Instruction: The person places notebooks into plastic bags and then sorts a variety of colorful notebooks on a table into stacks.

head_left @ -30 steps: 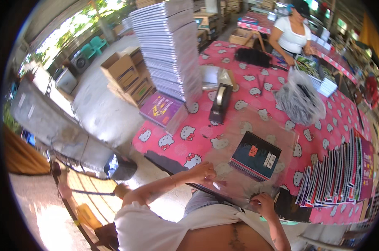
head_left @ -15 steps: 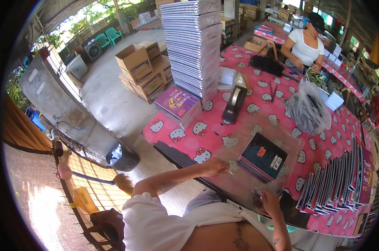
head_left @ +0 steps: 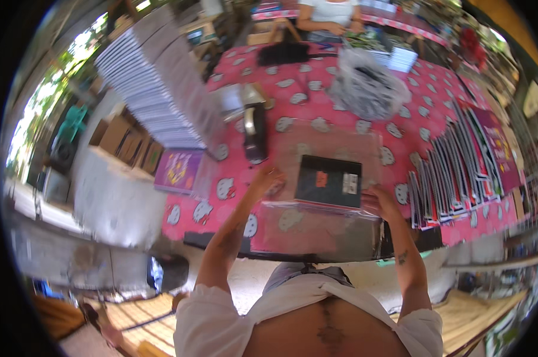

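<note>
A dark-covered spiral notebook point(head_left: 319, 189) with an orange mark and a white label lies on clear plastic sheeting point(head_left: 346, 235) in front of me. Left of the notebook, apart from it, my left hand point(head_left: 271, 179) is over the plastic with its fingers curled; blur hides what is in them. My right hand point(head_left: 378, 201) is at the notebook's lower right corner, fingers stretched toward it and lying along the edge. A black tape dispenser point(head_left: 256, 134) stands beyond my left hand. To the right leans a row of several spiral notebooks point(head_left: 453, 169).
A tall stack of spiral notebooks point(head_left: 156, 77) rises at the left, beside a purple-covered book pile point(head_left: 178, 171). A grey plastic bag point(head_left: 369, 86) sits farther back on the pink patterned tablecloth point(head_left: 307, 89). Across the table stands a person in white point(head_left: 329, 13). Cardboard boxes point(head_left: 123, 143) are on the floor.
My view has swung to the right and down. My right hand has moved up from the table's near edge to the notebook's right corner. The notebook now lies squarer to me.
</note>
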`<act>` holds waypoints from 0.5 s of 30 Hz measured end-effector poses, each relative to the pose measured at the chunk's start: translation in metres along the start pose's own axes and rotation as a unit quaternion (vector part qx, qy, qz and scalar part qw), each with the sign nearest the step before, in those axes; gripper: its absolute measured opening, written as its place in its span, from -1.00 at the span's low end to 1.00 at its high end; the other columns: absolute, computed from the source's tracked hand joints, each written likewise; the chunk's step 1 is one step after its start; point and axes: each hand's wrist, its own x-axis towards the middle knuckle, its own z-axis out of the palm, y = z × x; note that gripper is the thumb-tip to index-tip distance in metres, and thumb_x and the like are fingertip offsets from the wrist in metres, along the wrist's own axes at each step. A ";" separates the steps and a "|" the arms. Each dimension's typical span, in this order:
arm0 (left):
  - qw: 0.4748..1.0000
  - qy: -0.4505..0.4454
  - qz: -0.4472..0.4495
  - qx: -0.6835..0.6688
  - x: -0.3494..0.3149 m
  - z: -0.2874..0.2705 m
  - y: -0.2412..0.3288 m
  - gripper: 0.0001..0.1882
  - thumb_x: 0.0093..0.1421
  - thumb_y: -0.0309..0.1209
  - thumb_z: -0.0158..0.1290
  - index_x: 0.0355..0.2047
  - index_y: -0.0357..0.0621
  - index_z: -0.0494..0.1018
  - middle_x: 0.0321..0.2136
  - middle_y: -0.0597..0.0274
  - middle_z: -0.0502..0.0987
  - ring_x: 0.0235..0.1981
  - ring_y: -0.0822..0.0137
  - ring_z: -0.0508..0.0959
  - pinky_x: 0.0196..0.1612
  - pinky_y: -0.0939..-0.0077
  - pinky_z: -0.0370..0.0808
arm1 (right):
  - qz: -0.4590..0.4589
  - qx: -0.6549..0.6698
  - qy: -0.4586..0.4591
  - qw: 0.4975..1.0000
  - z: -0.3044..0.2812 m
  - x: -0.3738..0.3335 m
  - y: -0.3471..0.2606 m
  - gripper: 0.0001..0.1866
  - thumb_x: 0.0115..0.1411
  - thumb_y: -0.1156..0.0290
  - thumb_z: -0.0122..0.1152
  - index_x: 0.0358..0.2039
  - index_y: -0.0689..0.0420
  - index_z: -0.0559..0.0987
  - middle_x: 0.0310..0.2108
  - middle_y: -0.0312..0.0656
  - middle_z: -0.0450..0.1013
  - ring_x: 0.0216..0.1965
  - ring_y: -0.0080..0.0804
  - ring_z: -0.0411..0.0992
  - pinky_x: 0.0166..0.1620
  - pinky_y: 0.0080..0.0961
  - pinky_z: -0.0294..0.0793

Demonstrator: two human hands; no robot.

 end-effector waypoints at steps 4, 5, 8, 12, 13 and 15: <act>0.988 -0.058 -0.122 -0.070 -0.001 0.036 0.014 -0.78 0.27 -0.28 -0.03 -0.20 -0.15 0.39 -0.21 -0.03 0.59 -0.24 0.18 0.63 -0.25 0.35 0.57 | 0.034 0.018 -0.012 0.999 0.000 -0.007 -0.005 -0.77 0.24 0.23 0.13 -0.26 0.13 0.46 -0.17 -0.08 0.53 -0.22 -0.27 0.55 -0.17 -0.32 0.61; 0.987 -0.065 -0.138 -0.052 -0.002 0.034 0.012 -0.77 0.28 -0.27 -0.04 -0.18 -0.14 0.34 -0.17 -0.05 0.58 -0.22 0.16 0.63 -0.23 0.32 0.57 | 0.037 -0.039 -0.008 0.998 0.008 -0.012 -0.012 -0.80 0.25 0.25 0.12 -0.27 0.12 0.46 -0.16 -0.08 0.52 -0.19 -0.28 0.55 -0.19 -0.31 0.61; 0.984 -0.054 -0.149 -0.079 -0.004 0.027 0.010 -0.77 0.28 -0.24 -0.06 -0.18 -0.11 0.32 -0.12 -0.07 0.56 -0.15 0.12 0.61 -0.12 0.26 0.53 | 0.028 -0.085 0.012 0.996 0.017 -0.026 -0.016 -0.83 0.27 0.28 0.10 -0.27 0.11 0.46 -0.18 -0.11 0.51 -0.18 -0.29 0.54 -0.23 -0.30 0.60; 0.973 -0.100 -0.176 -0.110 -0.008 0.022 0.018 -0.78 0.29 -0.27 -0.02 -0.16 -0.09 0.31 -0.14 -0.05 0.54 -0.11 0.06 0.58 -0.05 0.18 0.50 | 0.044 -0.090 0.035 0.994 0.026 -0.028 -0.016 -0.80 0.27 0.26 0.09 -0.26 0.12 0.47 -0.22 -0.17 0.51 -0.19 -0.35 0.53 -0.18 -0.36 0.59; 0.973 -0.116 -0.173 -0.101 -0.009 0.026 0.020 -0.78 0.30 -0.24 -0.04 -0.17 -0.08 0.31 -0.11 -0.06 0.54 -0.08 0.06 0.57 -0.02 0.19 0.48 | 0.044 -0.084 0.044 0.995 0.023 -0.028 -0.013 -0.80 0.27 0.26 0.09 -0.26 0.12 0.47 -0.22 -0.17 0.51 -0.19 -0.35 0.53 -0.18 -0.36 0.59; 0.973 -0.132 -0.168 -0.088 -0.010 0.023 0.018 -0.77 0.30 -0.21 -0.07 -0.17 -0.07 0.30 -0.07 -0.08 0.53 -0.05 0.06 0.56 0.00 0.20 0.46 | 0.070 -0.081 0.038 0.994 0.019 -0.022 -0.007 -0.79 0.28 0.24 0.09 -0.21 0.10 0.46 -0.22 -0.21 0.50 -0.17 -0.40 0.52 -0.20 -0.44 0.56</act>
